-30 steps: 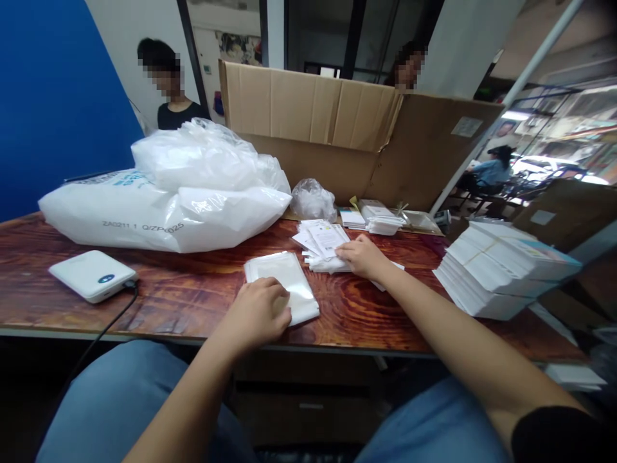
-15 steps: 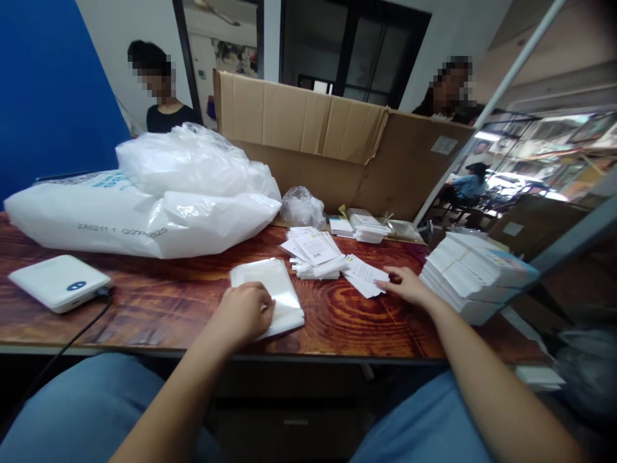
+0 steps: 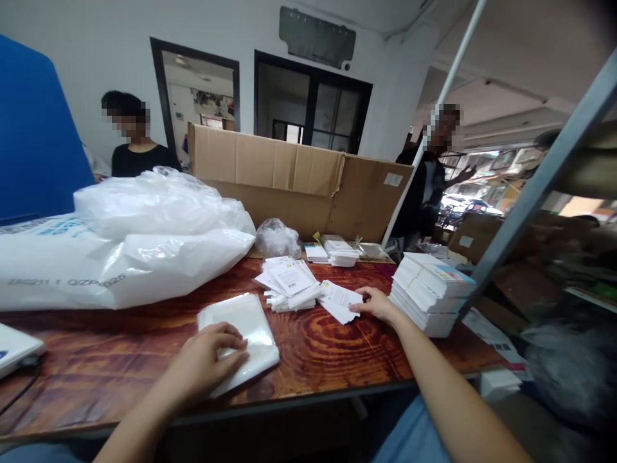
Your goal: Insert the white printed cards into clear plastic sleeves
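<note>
Close to the near edge of the table [image 3: 308,350], the left hand [image 3: 212,357] rests on a stack of clear bags [image 3: 255,331], its fingers loosely bent over the top and not visibly closed round any one bag. The stack's longer side seems to run from the near edge toward the far edge, slightly aslant. Well to its left, by the near left part of the table, lies a white device [image 3: 17,350] with a cable.

Somewhat farther in, the right hand [image 3: 383,305] pinches the right end of a small fan of printed cards [image 3: 337,299] between thumb and fingers. The cards lie directly left of those fingers, long axis slanting from far left to near right. The right hand is the nearer one to them; the left hand and bags are nearer the near edge and to the left, with bare wood between.

Just beyond the fan's left end sits a loose paper pile [image 3: 289,280]. A banded card block [image 3: 429,292] stands toward the right edge, just behind the right hand. A big white sack [image 3: 125,263] fills the far left; cardboard [image 3: 299,202] stands along the far edge.
</note>
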Demonstrator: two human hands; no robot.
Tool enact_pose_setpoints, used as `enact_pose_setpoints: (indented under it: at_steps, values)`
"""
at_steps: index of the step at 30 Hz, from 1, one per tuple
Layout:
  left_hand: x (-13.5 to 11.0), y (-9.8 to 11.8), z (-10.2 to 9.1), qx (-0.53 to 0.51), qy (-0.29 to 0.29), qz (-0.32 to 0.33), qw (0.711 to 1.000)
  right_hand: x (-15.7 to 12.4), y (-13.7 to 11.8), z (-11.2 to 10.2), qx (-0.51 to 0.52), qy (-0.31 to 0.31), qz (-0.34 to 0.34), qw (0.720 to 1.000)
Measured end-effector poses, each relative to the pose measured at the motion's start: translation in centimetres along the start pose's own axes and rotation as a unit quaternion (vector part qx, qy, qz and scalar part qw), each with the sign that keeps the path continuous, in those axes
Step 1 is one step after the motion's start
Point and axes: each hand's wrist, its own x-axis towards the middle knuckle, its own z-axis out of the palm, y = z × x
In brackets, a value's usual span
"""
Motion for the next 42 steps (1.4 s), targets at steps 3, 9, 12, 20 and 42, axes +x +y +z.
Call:
enact_pose_setpoints:
  at_steps: [3, 9, 12, 20, 42]
  values:
    - [-0.2, 0.2, -0.1, 0.020, 0.005, 0.015, 1.000, -0.1, -0.2, 0.0, 0.017, -0.017, -0.011, 1.000]
    - [-0.1, 0.3, 0.1, 0.040, 0.021, 0.042, 0.998, -0.1, -0.3, -0.1, 0.025, -0.012, -0.012, 1.000]
    - [0.0, -0.2, 0.4, 0.047, 0.023, 0.052, 0.997, 0.0, 0.0, -0.2, 0.020, 0.005, -0.005, 1.000]
    - [0.1, -0.7, 0.7, 0.057, 0.013, 0.050, 0.997, 0.4, 1.1, -0.1, 0.020, 0.099, 0.025, 0.995]
    - [0.2, 0.8, 2.4, 0.091, 0.129, 0.049, 0.986, -2.7, -4.1, -0.2, 0.459, -0.004, 0.146, 0.876]
